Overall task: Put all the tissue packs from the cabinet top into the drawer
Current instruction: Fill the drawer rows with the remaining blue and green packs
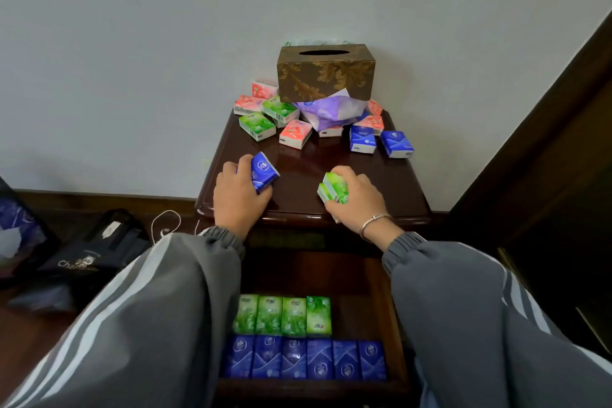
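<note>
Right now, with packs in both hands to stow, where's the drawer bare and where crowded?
Bare drawer floor lies right of the green row and behind it, toward the cabinet. The blue row fills the front. The cabinet top is bare between the left hand and right hand, crowded around the tissue box.

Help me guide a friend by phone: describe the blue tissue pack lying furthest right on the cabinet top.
Find the dark wooden cabinet top with the gold-patterned tissue box at its back. In front of the box's right end, two blue packs lie side by side. Yours is the blue tissue pack nearest the cabinet's right edge; the other blue pack sits to its left.
</note>
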`<action>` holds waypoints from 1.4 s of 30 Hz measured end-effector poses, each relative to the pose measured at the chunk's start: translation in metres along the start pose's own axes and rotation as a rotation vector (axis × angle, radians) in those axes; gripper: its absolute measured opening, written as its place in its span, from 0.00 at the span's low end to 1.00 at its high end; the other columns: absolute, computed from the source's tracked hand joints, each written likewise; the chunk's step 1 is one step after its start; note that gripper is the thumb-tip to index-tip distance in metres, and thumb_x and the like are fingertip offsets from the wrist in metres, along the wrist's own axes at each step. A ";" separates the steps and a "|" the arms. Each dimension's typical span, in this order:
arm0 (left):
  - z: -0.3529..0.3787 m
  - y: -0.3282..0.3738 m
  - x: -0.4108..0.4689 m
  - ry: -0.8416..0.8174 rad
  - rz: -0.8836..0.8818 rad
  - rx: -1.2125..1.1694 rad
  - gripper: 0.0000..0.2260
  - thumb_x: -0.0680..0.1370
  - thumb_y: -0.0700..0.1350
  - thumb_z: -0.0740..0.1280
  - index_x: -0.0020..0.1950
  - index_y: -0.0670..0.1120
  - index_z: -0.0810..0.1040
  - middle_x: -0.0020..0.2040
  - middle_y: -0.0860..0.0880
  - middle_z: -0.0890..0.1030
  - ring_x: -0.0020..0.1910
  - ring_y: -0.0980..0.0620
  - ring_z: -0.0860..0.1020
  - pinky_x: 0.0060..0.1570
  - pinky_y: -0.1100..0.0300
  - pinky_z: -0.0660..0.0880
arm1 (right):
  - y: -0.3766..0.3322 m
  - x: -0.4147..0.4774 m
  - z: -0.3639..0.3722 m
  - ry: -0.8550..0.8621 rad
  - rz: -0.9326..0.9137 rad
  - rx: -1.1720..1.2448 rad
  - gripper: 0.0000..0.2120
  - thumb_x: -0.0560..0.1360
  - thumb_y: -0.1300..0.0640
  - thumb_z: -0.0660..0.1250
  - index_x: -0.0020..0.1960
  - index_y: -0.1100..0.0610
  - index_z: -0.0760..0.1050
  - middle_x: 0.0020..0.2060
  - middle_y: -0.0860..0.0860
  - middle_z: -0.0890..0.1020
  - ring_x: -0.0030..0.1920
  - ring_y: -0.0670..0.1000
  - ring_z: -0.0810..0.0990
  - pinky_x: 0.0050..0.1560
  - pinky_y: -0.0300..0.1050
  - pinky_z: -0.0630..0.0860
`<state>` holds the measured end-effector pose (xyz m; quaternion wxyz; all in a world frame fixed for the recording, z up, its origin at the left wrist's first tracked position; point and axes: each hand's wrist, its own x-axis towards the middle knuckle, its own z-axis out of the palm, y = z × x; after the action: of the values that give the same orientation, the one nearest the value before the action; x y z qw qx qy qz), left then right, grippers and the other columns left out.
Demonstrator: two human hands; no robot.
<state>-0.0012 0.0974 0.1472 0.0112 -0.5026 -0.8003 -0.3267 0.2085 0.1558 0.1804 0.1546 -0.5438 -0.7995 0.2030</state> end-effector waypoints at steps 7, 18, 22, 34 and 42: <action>-0.015 -0.037 -0.099 0.112 0.055 -0.236 0.26 0.67 0.45 0.74 0.63 0.45 0.71 0.53 0.44 0.74 0.51 0.48 0.72 0.53 0.61 0.68 | 0.064 -0.140 0.029 -0.067 -0.307 -0.119 0.28 0.64 0.45 0.64 0.65 0.45 0.70 0.52 0.49 0.74 0.51 0.53 0.76 0.48 0.46 0.77; 0.017 -0.024 -0.194 -0.133 -0.510 -0.507 0.20 0.71 0.45 0.75 0.59 0.44 0.73 0.52 0.45 0.77 0.49 0.46 0.76 0.49 0.55 0.71 | 0.121 -0.123 0.119 -0.419 0.344 0.060 0.25 0.67 0.51 0.70 0.63 0.47 0.67 0.55 0.55 0.78 0.53 0.56 0.78 0.51 0.43 0.73; 0.020 -0.028 -0.194 -0.159 -0.575 -0.503 0.17 0.70 0.46 0.74 0.55 0.49 0.72 0.50 0.45 0.78 0.47 0.45 0.77 0.48 0.52 0.74 | 0.135 -0.117 0.150 -0.387 0.425 0.001 0.25 0.69 0.48 0.68 0.64 0.46 0.65 0.58 0.58 0.73 0.55 0.62 0.77 0.51 0.46 0.73; 0.022 -0.023 -0.174 -0.195 -0.570 -0.582 0.16 0.71 0.47 0.74 0.52 0.53 0.70 0.46 0.52 0.78 0.42 0.55 0.77 0.39 0.63 0.72 | 0.146 -0.104 0.187 -0.364 0.471 0.294 0.31 0.71 0.52 0.69 0.70 0.49 0.60 0.63 0.59 0.67 0.61 0.60 0.71 0.59 0.47 0.70; 0.019 -0.021 -0.166 -0.218 -0.628 -0.617 0.17 0.71 0.48 0.74 0.55 0.51 0.71 0.48 0.48 0.80 0.45 0.48 0.80 0.49 0.44 0.79 | 0.147 -0.104 0.174 -0.261 0.666 0.283 0.30 0.72 0.51 0.67 0.71 0.50 0.60 0.64 0.59 0.67 0.58 0.62 0.74 0.57 0.50 0.73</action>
<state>0.0697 -0.0312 0.0639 -0.3229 -0.2467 -0.7758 -0.4827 0.2828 0.0790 -0.0462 0.0507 -0.7167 -0.5561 0.4178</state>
